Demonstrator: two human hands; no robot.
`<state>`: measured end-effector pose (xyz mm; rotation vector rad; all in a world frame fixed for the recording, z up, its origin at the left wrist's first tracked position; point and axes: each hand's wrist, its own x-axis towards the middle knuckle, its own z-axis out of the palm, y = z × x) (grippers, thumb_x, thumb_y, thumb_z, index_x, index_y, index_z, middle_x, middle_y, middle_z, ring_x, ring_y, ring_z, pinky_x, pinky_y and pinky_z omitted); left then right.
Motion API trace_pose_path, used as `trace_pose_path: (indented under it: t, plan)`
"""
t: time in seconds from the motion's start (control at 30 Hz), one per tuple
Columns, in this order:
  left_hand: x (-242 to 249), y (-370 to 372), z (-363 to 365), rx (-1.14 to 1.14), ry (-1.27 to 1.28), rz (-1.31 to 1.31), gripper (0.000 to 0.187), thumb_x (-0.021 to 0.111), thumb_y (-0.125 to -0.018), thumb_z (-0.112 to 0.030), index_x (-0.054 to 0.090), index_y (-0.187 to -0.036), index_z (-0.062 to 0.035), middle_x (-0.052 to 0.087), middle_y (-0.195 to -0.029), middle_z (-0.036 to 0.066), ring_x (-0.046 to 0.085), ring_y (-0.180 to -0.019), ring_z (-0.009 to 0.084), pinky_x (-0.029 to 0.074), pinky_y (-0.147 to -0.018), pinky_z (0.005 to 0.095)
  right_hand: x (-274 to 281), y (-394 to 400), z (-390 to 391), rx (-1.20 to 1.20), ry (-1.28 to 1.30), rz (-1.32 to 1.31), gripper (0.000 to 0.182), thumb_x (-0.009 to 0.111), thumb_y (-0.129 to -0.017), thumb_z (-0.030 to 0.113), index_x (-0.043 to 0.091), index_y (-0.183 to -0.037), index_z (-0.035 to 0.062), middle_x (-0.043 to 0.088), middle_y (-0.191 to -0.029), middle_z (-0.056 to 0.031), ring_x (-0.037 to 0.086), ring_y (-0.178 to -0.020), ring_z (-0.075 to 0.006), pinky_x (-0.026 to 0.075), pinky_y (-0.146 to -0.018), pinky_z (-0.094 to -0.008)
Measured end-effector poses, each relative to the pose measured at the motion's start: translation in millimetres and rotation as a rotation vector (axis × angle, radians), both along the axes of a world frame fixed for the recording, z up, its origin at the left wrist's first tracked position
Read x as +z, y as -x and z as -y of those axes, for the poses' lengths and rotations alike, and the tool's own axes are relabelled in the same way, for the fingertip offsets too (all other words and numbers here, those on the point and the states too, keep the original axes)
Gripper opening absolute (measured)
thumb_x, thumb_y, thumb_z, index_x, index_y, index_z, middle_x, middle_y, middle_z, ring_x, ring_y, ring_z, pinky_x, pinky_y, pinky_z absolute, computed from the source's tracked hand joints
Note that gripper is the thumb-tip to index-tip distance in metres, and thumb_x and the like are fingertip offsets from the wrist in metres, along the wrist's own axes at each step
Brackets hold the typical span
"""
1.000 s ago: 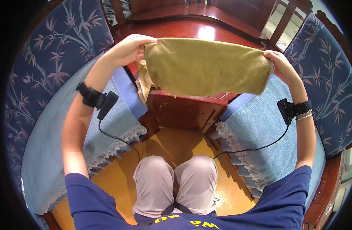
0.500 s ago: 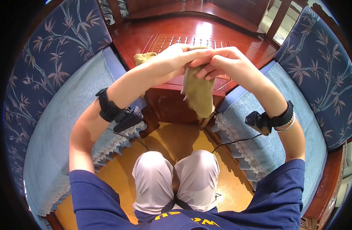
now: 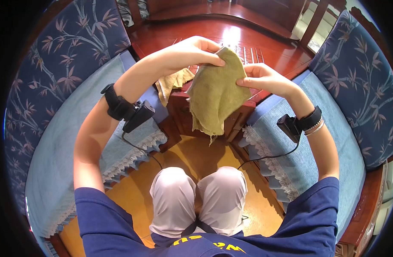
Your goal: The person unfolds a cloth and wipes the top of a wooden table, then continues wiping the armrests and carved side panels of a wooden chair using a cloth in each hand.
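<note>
From my end, the left hand (image 3: 201,50) pinches the top corner of a folded olive-green, soft-looking cloth (image 3: 218,94), while the right hand (image 3: 265,79) pinches its side edge, probably to keep the layers together. Below the grip it hangs limp, frayed at the hem. Beside the left hand, a crumpled yellowish cloth (image 3: 177,80) droops over the glossy red-brown wooden table (image 3: 162,32).

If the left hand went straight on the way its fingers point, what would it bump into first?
The left hand pinches the olive cloth, so that comes first; just beyond, probably the right hand, though depth is unclear.
</note>
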<state>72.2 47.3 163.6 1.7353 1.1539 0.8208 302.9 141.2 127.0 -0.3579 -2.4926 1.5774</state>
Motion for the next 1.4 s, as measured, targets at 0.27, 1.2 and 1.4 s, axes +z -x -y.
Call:
trace_pose_path:
  t: [0.27,1.2,1.4]
  plan:
    - [-19.3,63.6,-33.3,0.376,-0.270,-0.178,0.034,0.064,-0.083,-0.020,0.061,-0.111,-0.0024,0.066,-0.096,0.005,0.061,-0.090,0.0114,0.047,-0.083,0.0257,25.3,15.8,-49.3,-0.490,-0.598,-0.252,0.028,0.063,-0.080,0.023,0.064,-0.092,-0.0020,0.065,-0.077,-0.0116,0.061,-0.069,-0.0156,0.049,-0.063,-0.0294]
    - [-164.3,67.4,20.1,0.738,-0.634,-0.785,0.043,0.060,-0.078,-0.025,0.055,-0.117,-0.0078,0.048,-0.127,0.014,0.039,-0.121,0.0327,0.028,-0.103,0.0459,-96.2,-30.9,-113.1,-0.585,-0.906,0.715,0.078,0.037,-0.086,0.063,0.022,-0.144,0.0123,0.015,-0.147,-0.0243,0.016,-0.137,-0.0384,0.016,-0.111,-0.0459]
    - [-156.2,66.0,20.9,0.722,-0.471,-0.743,0.044,0.057,-0.080,-0.026,0.055,-0.120,-0.0067,0.045,-0.133,0.015,0.036,-0.124,0.0371,0.024,-0.105,0.0473,-109.8,-62.7,-150.3,-0.684,-0.928,0.709,0.079,0.035,-0.087,0.062,0.022,-0.143,0.0074,0.016,-0.146,-0.0270,0.017,-0.135,-0.0407,0.016,-0.110,-0.0465]
